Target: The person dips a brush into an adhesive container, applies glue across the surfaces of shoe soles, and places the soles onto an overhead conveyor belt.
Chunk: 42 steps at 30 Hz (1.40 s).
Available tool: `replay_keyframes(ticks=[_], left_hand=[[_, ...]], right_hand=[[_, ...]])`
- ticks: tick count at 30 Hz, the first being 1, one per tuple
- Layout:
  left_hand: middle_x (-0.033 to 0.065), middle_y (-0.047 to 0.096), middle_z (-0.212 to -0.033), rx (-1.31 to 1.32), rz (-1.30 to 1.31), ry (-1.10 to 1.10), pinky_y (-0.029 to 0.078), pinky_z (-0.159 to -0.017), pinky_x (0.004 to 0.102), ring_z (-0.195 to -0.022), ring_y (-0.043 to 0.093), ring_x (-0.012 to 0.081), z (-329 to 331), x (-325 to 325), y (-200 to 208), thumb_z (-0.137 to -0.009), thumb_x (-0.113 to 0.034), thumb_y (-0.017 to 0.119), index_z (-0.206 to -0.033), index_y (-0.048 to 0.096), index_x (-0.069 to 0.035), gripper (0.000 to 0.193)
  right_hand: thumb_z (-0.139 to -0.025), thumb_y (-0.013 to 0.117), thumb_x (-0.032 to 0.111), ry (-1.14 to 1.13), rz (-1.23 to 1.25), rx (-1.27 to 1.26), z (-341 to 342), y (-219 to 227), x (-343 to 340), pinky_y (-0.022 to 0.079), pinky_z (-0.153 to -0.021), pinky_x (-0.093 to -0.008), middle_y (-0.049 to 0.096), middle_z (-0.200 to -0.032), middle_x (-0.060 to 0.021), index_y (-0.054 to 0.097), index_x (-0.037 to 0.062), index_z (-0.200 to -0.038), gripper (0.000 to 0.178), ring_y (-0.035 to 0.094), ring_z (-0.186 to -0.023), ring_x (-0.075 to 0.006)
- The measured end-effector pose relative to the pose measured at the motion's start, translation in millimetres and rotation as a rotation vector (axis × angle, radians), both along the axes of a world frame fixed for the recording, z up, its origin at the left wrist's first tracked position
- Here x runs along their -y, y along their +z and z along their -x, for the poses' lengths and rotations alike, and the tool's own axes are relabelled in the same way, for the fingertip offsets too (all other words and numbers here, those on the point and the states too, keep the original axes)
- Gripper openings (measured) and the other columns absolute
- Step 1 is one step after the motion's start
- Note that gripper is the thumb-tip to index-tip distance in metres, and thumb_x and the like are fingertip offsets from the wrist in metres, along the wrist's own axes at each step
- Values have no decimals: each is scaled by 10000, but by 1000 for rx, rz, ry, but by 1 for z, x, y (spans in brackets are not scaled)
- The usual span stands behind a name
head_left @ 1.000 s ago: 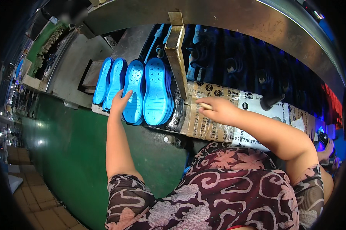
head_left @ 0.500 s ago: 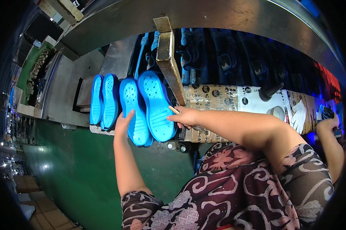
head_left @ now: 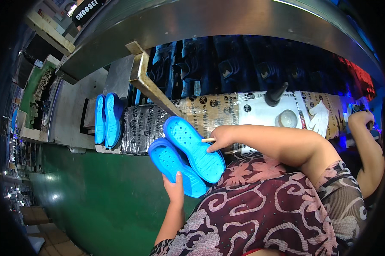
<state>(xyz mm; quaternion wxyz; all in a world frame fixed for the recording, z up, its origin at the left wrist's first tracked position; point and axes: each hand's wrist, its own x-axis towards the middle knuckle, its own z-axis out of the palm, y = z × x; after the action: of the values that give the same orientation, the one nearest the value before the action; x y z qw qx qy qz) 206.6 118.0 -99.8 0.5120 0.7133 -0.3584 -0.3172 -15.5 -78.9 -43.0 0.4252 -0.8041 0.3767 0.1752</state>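
My left hand (head_left: 174,188) is closed on the lower edge of a bright blue shoe sole (head_left: 171,158), with the thumb lying on its upper face. A second blue shoe sole (head_left: 190,141) overlaps it on the right, and my right hand (head_left: 223,137) grips that one by its side. A thin wooden stick (head_left: 208,140), perhaps a brush handle, pokes out of my right hand; its other end is hidden. Both soles are tilted in the air in front of my body, small holes showing in their broad upper parts.
Another pair of blue soles (head_left: 108,121) stands at the bench's left end. On the taped cardboard surface (head_left: 209,112) are a white sheet, a bowl (head_left: 288,118), a dark cone-shaped object (head_left: 276,94) and a white glove (head_left: 319,119). A metal post (head_left: 146,81) rises nearby. Another person's arm (head_left: 365,149) is at right.
Both hands have brought the two soles off the bench, right and toward my body, tilting them. The black-wrapped bench surface beneath is now uncovered. The view has shifted somewhat.
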Motion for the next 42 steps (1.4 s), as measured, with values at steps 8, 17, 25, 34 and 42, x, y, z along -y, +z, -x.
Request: replay_keyframes(ticks=[8,17,25,34,42], left_hand=[[194,633,-1043,236,-146,-365,480,-826,341,-933,625,249,33,74,37,-765,-245,709,-1192,502,71,570],[219,632,-982,701,-119,-384,489,-799,399,-851,620,348,51,181,53,-736,-271,718,-1155,549,43,550],[153,564,-1043,883,-100,-586,475,-794,408,-913,585,315,134,122,93,-776,-250,678,-1242,502,-23,547],[125,606,-731,979,-358,-729,470,-603,375,-652,596,257,124,148,84,-813,-199,603,-1016,566,27,306],[12,602,-806,-278,-275,-632,460,-568,257,-611,552,118,116,126,70,-805,-55,567,-1213,458,34,432]], right_hand=[[-723,603,631,51,106,-144,90,15,-12,481,-745,-426,659,-869,-192,668,-4,-914,666,628,-820,-335],[-908,527,283,-743,430,724,204,91,-48,474,-724,-344,652,-864,-79,645,19,-1017,309,611,-788,-200],[-981,212,503,-1575,178,1196,303,53,-106,282,-510,-217,428,-605,36,608,-5,-987,645,375,-568,-62],[-931,514,363,-1498,317,867,289,40,-110,412,-645,-229,599,-703,-35,676,-4,-830,414,513,-661,-103],[-817,639,292,-1252,619,455,274,19,-85,439,-579,-314,616,-647,-94,667,36,-743,268,568,-587,-221]])
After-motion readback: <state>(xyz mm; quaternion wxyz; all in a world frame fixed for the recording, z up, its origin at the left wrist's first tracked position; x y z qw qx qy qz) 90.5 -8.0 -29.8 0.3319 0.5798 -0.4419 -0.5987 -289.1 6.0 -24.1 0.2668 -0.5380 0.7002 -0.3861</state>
